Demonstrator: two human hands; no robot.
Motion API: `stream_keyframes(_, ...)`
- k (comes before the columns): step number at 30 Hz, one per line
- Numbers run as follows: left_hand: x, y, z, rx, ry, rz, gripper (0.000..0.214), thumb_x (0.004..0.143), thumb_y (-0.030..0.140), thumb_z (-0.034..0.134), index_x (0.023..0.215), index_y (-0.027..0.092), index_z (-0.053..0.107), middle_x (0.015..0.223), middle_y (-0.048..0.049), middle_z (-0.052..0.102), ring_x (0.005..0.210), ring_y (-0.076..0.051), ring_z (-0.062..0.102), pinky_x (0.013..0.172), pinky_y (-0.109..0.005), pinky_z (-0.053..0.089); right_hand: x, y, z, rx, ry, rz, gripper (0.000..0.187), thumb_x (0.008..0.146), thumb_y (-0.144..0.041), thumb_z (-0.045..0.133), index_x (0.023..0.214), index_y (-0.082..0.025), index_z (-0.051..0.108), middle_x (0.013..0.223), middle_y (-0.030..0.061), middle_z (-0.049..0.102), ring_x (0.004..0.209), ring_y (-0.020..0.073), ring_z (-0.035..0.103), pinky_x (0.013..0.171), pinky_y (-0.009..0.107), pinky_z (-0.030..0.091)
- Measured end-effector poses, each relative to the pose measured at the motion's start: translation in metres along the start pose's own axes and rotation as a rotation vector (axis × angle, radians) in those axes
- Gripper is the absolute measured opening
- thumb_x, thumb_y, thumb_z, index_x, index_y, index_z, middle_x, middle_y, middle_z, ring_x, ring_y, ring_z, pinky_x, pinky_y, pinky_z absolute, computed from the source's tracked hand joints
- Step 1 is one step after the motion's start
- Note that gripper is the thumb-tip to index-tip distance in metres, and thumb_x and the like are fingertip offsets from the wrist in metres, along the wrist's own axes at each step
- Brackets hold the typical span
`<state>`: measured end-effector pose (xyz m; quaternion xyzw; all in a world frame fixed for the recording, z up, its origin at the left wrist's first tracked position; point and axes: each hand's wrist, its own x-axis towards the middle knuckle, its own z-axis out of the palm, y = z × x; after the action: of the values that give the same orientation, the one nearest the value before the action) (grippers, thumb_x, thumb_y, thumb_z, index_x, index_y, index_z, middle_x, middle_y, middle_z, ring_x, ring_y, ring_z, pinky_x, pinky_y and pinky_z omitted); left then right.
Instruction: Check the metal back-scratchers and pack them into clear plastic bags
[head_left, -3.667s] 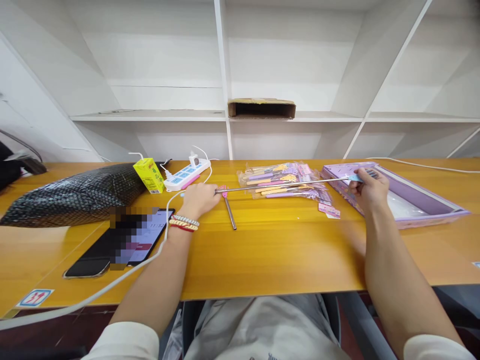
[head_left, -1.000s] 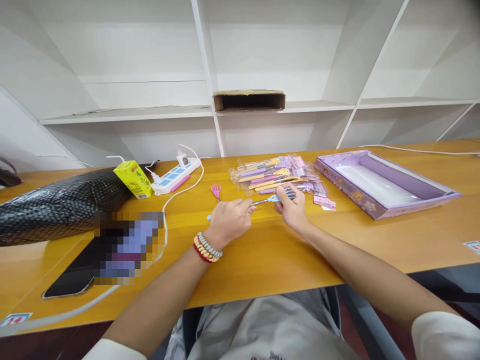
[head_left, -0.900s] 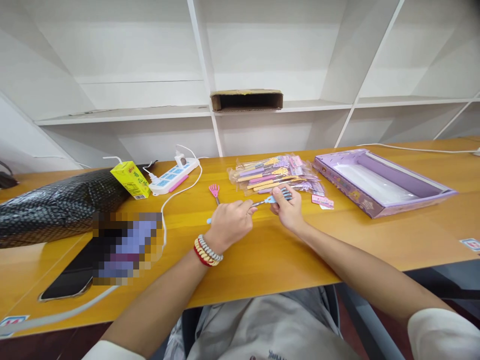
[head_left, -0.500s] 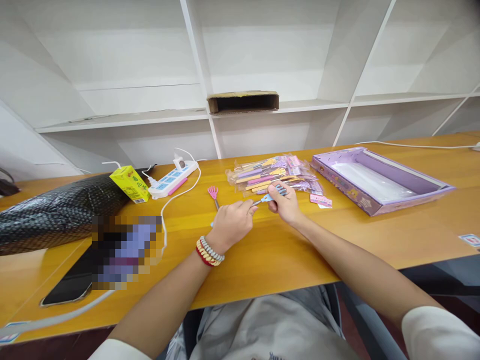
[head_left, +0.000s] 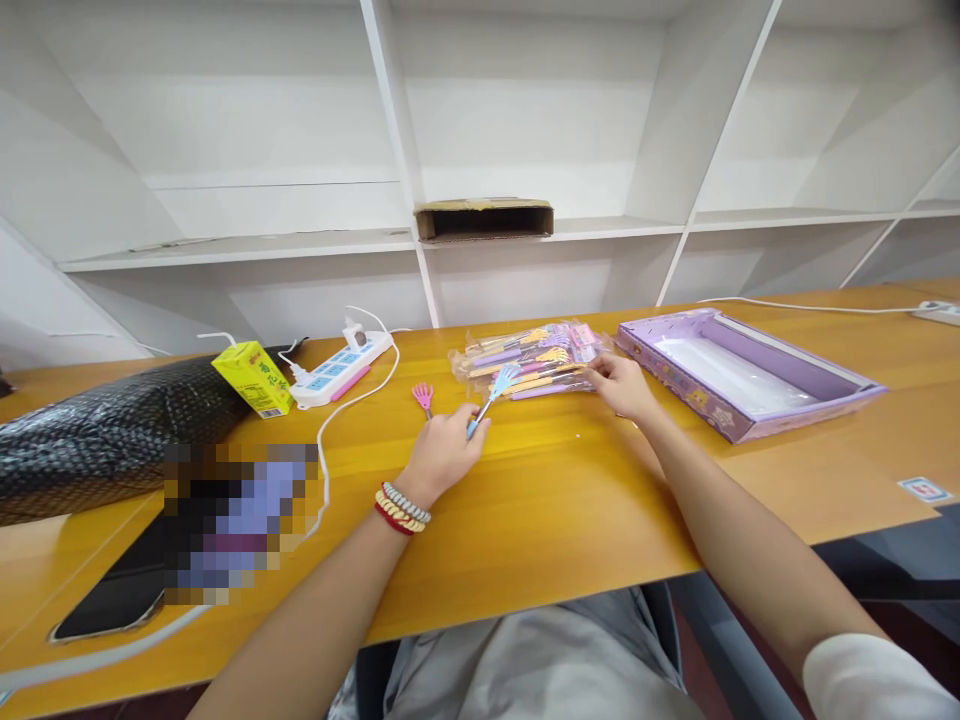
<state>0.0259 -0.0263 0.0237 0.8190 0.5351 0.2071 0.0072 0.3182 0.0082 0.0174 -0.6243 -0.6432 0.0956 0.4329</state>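
A blue back scratcher (head_left: 504, 381) with a metal shaft stands tilted up out of my left hand (head_left: 444, 455), whose fingers are closed round its blue handle end. Just beyond that hand lies a pink back scratcher (head_left: 423, 397), its lower part hidden behind my knuckles. Several back scratchers in clear plastic wrappers (head_left: 536, 358), purple, yellow and pink, form a pile at the middle back of the table. At the right edge of this pile is my right hand (head_left: 621, 386), fingers bent together against the wrappers; what they pinch is too small to make out.
An open purple box (head_left: 757, 425) stands to the right. On the left are a white power strip (head_left: 341, 368), a yellow drink carton (head_left: 255, 380), a black wrapped bundle (head_left: 127, 410) and a phone (head_left: 112, 590). White cables cross the table (head_left: 525, 540). A cardboard box (head_left: 484, 238) sits on the shelf.
My right hand has let go of the blue back scratcher's head and moved right to the wrapped pile. My left hand keeps the scratcher, now tilted upward, and has shifted slightly left.
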Motion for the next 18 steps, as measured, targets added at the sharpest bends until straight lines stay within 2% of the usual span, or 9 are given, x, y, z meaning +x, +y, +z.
stream_keyframes(3, 0.001, -0.002, 0.003, -0.048, -0.024, -0.01, 0.031, 0.086, 0.042, 0.039, 0.096, 0.02, 0.058, 0.067, -0.0019, 0.063, 0.059, -0.014, 0.057, 0.055, -0.024, 0.035, 0.006, 0.013, -0.003, -0.102, 0.037, 0.091, 0.017, 0.071, -0.031, 0.052, 0.07, -0.018, 0.061, 0.061, 0.0008, 0.062, 0.056, 0.0133, 0.053, 0.058, 0.024, 0.039)
stream_keyframes(7, 0.001, -0.004, 0.007, -0.031, -0.048, -0.022, 0.029, 0.085, 0.041, 0.041, 0.096, 0.022, 0.059, 0.069, -0.0018, 0.064, 0.061, -0.015, 0.058, 0.057, -0.025, 0.035, 0.006, 0.018, -0.001, -0.198, 0.041, 0.14, 0.014, 0.069, -0.03, 0.052, 0.071, -0.019, 0.062, 0.063, 0.0015, 0.064, 0.059, 0.015, 0.057, 0.06, 0.025, 0.041)
stream_keyframes(18, 0.002, -0.004, 0.011, 0.037, -0.113, -0.018, 0.033, 0.084, 0.045, 0.039, 0.099, 0.023, 0.06, 0.076, -0.003, 0.067, 0.07, -0.019, 0.061, 0.061, -0.027, 0.038, 0.005, 0.017, 0.008, -0.204, 0.045, 0.047, 0.014, 0.068, -0.025, 0.051, 0.073, -0.018, 0.062, 0.07, 0.0026, 0.066, 0.066, 0.0155, 0.058, 0.062, 0.024, 0.041)
